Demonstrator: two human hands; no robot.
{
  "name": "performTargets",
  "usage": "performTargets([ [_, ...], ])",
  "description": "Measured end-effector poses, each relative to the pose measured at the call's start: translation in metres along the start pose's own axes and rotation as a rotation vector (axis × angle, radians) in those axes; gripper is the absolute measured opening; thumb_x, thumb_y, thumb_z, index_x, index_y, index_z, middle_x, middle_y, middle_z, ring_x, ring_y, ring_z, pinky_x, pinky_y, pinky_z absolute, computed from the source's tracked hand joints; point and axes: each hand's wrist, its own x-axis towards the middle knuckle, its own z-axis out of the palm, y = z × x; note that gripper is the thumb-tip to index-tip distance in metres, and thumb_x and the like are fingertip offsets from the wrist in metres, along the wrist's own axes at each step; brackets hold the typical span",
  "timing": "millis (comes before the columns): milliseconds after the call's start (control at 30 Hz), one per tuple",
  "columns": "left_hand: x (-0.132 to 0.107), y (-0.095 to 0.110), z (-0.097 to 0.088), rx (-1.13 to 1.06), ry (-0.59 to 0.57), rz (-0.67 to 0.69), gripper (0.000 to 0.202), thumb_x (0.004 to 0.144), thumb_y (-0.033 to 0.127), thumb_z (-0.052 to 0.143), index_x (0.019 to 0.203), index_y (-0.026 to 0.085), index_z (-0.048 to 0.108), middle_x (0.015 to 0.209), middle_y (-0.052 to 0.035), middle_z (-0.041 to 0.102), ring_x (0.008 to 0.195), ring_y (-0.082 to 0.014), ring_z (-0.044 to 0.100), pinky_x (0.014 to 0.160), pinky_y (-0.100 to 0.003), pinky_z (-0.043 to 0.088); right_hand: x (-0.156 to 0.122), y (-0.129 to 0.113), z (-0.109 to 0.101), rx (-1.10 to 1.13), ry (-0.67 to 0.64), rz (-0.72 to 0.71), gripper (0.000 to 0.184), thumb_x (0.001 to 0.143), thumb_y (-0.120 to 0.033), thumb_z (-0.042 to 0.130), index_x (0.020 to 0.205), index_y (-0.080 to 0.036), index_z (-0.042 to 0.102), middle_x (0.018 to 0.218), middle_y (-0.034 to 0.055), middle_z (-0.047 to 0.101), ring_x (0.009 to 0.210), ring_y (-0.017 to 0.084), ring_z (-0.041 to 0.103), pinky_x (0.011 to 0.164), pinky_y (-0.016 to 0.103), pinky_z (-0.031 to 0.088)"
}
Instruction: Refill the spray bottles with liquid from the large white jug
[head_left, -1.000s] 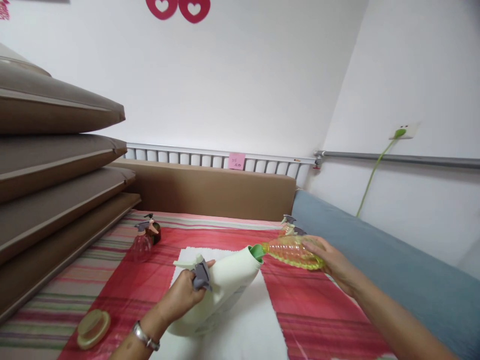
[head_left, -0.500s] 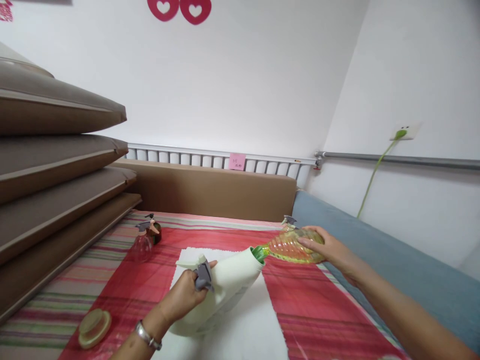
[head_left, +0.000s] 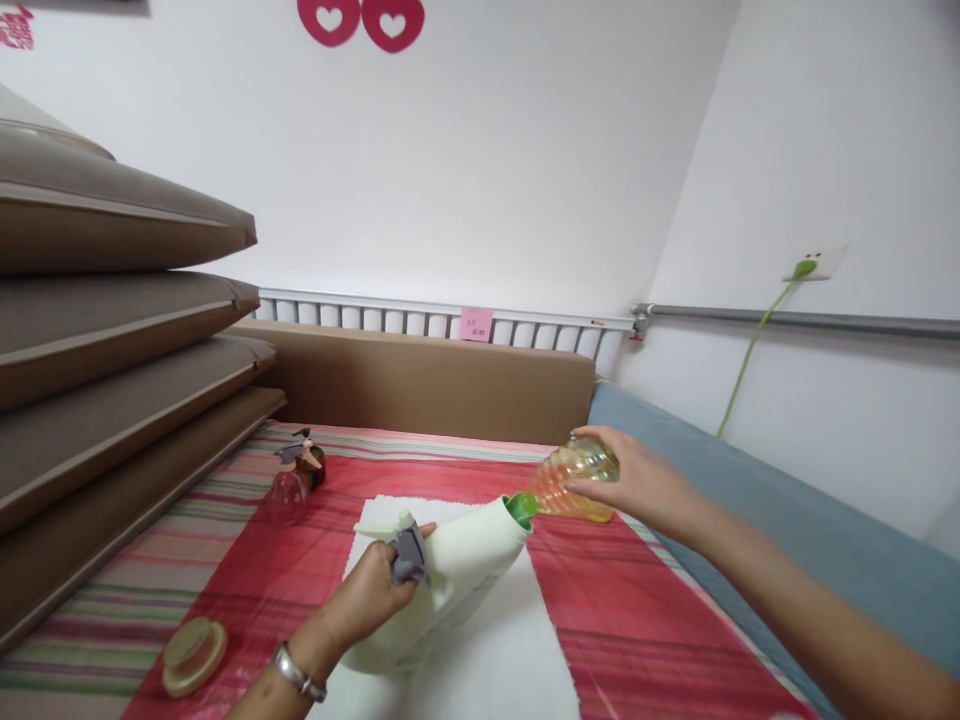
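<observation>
A pale green plastic jug (head_left: 457,560) lies tilted, its dark green mouth facing up and right. My left hand (head_left: 379,590) is closed at the jug's handle side and also grips a grey and pale green trigger spray head (head_left: 409,553). Over on the right, a clear ribbed spray bottle (head_left: 574,478) holding yellowish liquid is tipped, its neck down inside the jug's mouth. My right hand (head_left: 634,480) is wrapped around the base end of this bottle. A white cloth (head_left: 517,640) lies beneath the jug.
A clear spray bottle (head_left: 287,495) and a dark pump-topped bottle (head_left: 316,465) stand at the back left. A round beige cap (head_left: 193,655) sits at the near left on the red striped cover (head_left: 247,590). Stacked cushions (head_left: 135,310) rise at left; a blue padded edge (head_left: 750,480) runs along the right.
My right hand has moved left and slightly up, tipping the ribbed bottle more steeply at the jug's mouth. My left hand and the jug have stayed nearly still.
</observation>
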Motion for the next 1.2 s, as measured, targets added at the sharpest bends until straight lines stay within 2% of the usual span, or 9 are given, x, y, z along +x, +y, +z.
performTargets([
  [200, -0.001, 0.002, -0.002, -0.029, 0.005, 0.009, 0.064, 0.065, 0.007, 0.048, 0.129, 0.009, 0.049, 0.104, -0.0086, 0.068, 0.085, -0.0196, 0.06, 0.076, -0.025, 0.044, -0.005, -0.016, 0.0, -0.168, -0.07, -0.312, 0.059, 0.069, -0.044, 0.067, 0.121, -0.026, 0.047, 0.126, 0.0088, 0.052, 0.115, 0.03, 0.049, 0.096, 0.043, 0.041],
  [367, -0.002, 0.003, -0.001, -0.025, -0.001, -0.019, 0.063, 0.065, 0.006, 0.048, 0.128, 0.008, 0.049, 0.105, -0.0105, 0.068, 0.082, -0.0191, 0.061, 0.072, -0.024, 0.045, -0.003, -0.016, 0.002, -0.231, -0.069, -0.433, 0.062, 0.07, -0.048, 0.066, 0.125, -0.027, 0.047, 0.13, 0.0094, 0.05, 0.119, 0.031, 0.045, 0.098, 0.048, 0.039],
  [500, -0.003, 0.008, -0.002, -0.038, 0.004, -0.011, 0.064, 0.064, 0.005, 0.048, 0.128, 0.008, 0.05, 0.098, -0.0087, 0.07, 0.082, -0.0194, 0.062, 0.075, -0.025, 0.045, -0.005, -0.022, 0.003, -0.268, -0.083, -0.457, 0.062, 0.07, -0.049, 0.066, 0.126, -0.028, 0.047, 0.133, 0.0097, 0.047, 0.119, 0.032, 0.046, 0.097, 0.05, 0.04],
  [733, -0.005, 0.011, -0.002, -0.034, 0.017, -0.004, 0.063, 0.064, 0.004, 0.049, 0.126, 0.011, 0.053, 0.102, -0.0085, 0.069, 0.081, -0.0184, 0.06, 0.073, -0.024, 0.045, -0.01, -0.032, 0.006, -0.299, -0.096, -0.497, 0.057, 0.071, -0.043, 0.066, 0.125, -0.033, 0.05, 0.135, 0.0083, 0.047, 0.114, 0.034, 0.05, 0.093, 0.053, 0.043],
  [1033, -0.004, 0.002, 0.001, -0.048, 0.028, 0.025, 0.068, 0.061, 0.002, 0.048, 0.128, 0.01, 0.051, 0.092, -0.0043, 0.07, 0.078, -0.0165, 0.059, 0.071, -0.022, 0.045, -0.006, -0.018, 0.01, -0.271, -0.103, -0.43, 0.062, 0.069, -0.05, 0.066, 0.126, -0.034, 0.049, 0.137, 0.0073, 0.045, 0.117, 0.035, 0.047, 0.095, 0.053, 0.041],
  [1200, -0.004, -0.001, 0.002, -0.053, 0.029, 0.017, 0.068, 0.061, 0.002, 0.048, 0.128, 0.011, 0.051, 0.089, -0.0035, 0.069, 0.075, -0.0159, 0.058, 0.069, -0.022, 0.045, -0.004, -0.007, 0.011, -0.155, -0.077, -0.339, 0.061, 0.067, -0.05, 0.067, 0.123, -0.032, 0.051, 0.133, 0.0068, 0.049, 0.118, 0.035, 0.046, 0.099, 0.051, 0.037],
])
